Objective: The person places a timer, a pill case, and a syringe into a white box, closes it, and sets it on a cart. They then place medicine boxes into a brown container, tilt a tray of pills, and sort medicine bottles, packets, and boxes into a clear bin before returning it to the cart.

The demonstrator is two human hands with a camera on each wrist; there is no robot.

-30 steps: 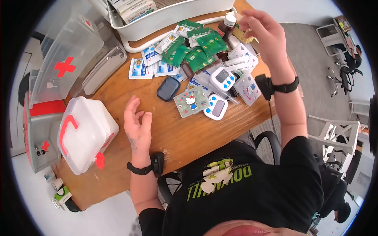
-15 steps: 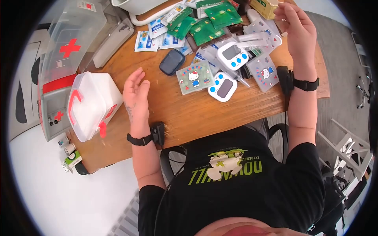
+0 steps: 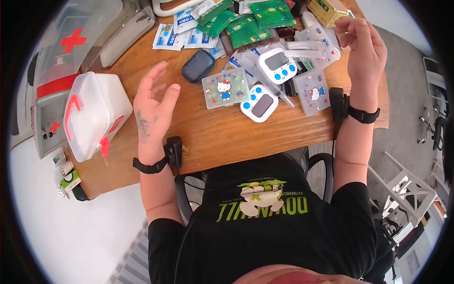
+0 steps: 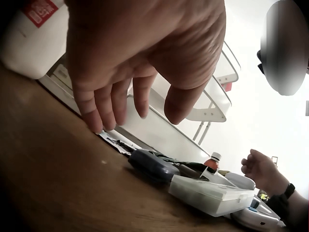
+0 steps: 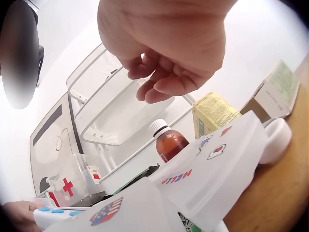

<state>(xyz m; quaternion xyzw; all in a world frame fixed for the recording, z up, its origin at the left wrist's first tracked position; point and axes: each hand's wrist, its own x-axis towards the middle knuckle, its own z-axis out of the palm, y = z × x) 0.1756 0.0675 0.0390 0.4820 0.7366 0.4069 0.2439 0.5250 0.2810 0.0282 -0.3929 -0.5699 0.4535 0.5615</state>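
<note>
My left hand (image 3: 155, 106) hovers over the wooden table with fingers relaxed and thumb apart, holding nothing. It lies between a white lidded box with a red handle (image 3: 100, 106) and a dark blue case (image 3: 198, 66). My right hand (image 3: 366, 54), also empty, hangs with loosely bent fingers right of the pile, near a yellow box (image 3: 327, 12). Between the hands lie a Hello Kitty case (image 3: 226, 88), two white timers with blue buttons, the lower timer (image 3: 260, 103) and the upper timer (image 3: 277, 65), and a second printed case (image 3: 312, 92).
Green packets (image 3: 272, 15) and blue-white sachets (image 3: 168, 38) are heaped at the back. A brown bottle with a white cap (image 5: 170, 142) stands behind the pile. A clear bin with a red cross (image 3: 71, 57) is at left. A white tiered rack (image 5: 111, 116) rises behind.
The head view has shifted, bringing the rack mostly out of frame. My right hand has drawn rightward, away from the bottle and packets. My left hand's thumb has spread; it stays near the same spot.
</note>
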